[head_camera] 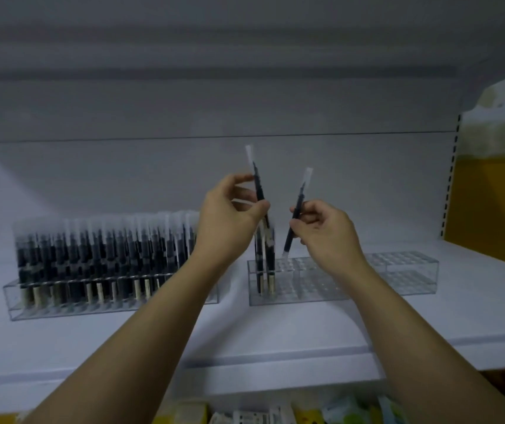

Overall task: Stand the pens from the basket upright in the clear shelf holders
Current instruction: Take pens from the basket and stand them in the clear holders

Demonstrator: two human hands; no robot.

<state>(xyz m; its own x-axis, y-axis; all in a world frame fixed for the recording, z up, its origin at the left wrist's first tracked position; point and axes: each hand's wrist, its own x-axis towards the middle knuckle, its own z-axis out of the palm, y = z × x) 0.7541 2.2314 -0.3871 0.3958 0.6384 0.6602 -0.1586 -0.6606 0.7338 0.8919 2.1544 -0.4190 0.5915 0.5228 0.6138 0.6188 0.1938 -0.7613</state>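
Two clear holders stand on a white shelf [275, 338]. The left holder [15, 304] is packed with several dark wrapped pens [101, 255]. The right holder [398, 276] has a few pens [265, 258] upright at its left end; its other holes show nothing. My left hand [230, 221] pinches a dark pen [256, 182] in a clear sleeve, held above those standing pens. My right hand [326, 231] pinches another dark pen [298, 203], tilted, with its lower tip just over the right holder's top near the left end. The basket is out of sight.
A yellow side panel [496, 203] with a slotted upright closes the shelf on the right. Below the shelf's front edge lie colourful packaged goods [245, 416]. The grey back wall stands close behind the holders.
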